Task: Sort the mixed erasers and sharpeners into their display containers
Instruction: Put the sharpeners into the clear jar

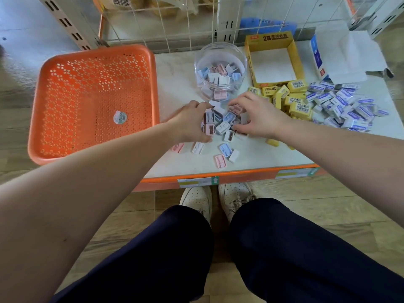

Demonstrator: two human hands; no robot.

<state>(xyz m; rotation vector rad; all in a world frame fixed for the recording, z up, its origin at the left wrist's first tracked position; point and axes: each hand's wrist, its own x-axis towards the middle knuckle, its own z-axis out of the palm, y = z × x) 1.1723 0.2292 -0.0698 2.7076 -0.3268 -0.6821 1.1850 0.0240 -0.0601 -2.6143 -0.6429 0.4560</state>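
A heap of small pastel sharpeners [225,124] in pink, blue and white lies mid-shelf. My left hand [190,122] curls around the heap's left side, fingers on several sharpeners. My right hand [260,115] curls around its right side the same way. A few loose sharpeners [225,150] lie nearer the front edge. Behind the heap stands a clear round jar [220,54] partly filled with sharpeners. Yellow-wrapped erasers [290,99] are piled to the right, with blue-and-white erasers [345,106] beyond them. The yellow display box [251,60] behind them holds nothing.
An orange perforated basket [43,101], holding only a sticker, sits at the left over the shelf's edge. A white and blue display box [317,55] lies open at the back right. A wire grid [188,22] backs the shelf. The orange shelf lip [240,174] runs above my shoes.
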